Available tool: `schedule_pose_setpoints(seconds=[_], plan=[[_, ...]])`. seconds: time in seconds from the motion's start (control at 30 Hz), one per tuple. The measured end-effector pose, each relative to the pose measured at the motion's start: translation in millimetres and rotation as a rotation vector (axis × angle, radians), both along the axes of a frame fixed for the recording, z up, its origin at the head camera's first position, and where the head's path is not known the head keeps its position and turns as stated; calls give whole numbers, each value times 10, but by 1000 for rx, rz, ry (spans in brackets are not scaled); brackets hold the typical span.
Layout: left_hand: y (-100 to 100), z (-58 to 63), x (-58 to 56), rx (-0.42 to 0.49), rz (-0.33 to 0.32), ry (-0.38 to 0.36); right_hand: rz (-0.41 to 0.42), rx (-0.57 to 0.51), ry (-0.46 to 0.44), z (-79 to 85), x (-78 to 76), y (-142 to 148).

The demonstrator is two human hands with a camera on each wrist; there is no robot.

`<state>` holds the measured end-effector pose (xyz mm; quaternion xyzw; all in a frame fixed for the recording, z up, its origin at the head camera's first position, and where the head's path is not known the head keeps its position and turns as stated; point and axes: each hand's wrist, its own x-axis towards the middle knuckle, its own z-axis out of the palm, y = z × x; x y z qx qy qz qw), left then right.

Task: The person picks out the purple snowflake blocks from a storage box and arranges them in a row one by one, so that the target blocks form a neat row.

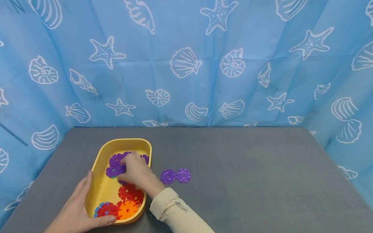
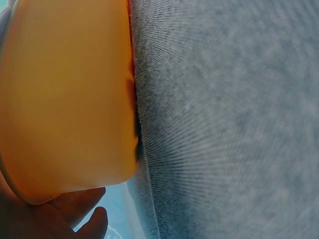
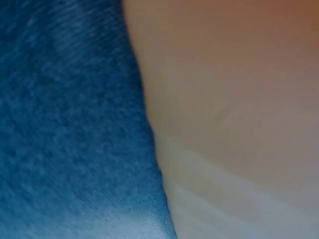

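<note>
A yellow plastic tray (image 1: pixel 99 192) with rounded corners stands on the grey table and holds flower-shaped notched discs. My left hand (image 1: pixel 75 204) holds its near left corner, the thumb over the near rim and the fingers along the left wall. The left wrist view shows the tray's outer wall (image 2: pixel 70 99) close up, with fingertips (image 2: pixel 94 224) beyond it. Inside the tray, my right hand (image 1: pixel 137 169) pinches at a purple disc (image 1: pixel 112 171) among other purple ones, its fingers partly hiding them. Red discs (image 1: pixel 127 191) and an orange disc (image 1: pixel 128 210) lie nearer the front.
Two purple discs (image 1: pixel 176 176) lie side by side on the grey table (image 1: pixel 250 187), right of the tray. A blue curtain (image 1: pixel 188 91) with white shells and starfish hangs behind and at both sides. The right wrist view is mostly blurred skin and cloth.
</note>
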<state>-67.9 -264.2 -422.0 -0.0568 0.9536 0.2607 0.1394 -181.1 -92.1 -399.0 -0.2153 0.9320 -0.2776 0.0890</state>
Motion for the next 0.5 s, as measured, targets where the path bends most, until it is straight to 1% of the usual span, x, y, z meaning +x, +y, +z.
schedule_pose_setpoints(seconds=[0.1,0.2,0.33,0.5], plan=[[1,1,0,-4,0,-2,-3,84,16,-11,24,-15],[3,7,5,-14,-12,19,-3,132,39,-22,41,-27],[0,9,14,-15,-21,38,7,142,48,-34,49,-34],[-7,7,13,10,-13,19,48,128,35,-42,54,-27]])
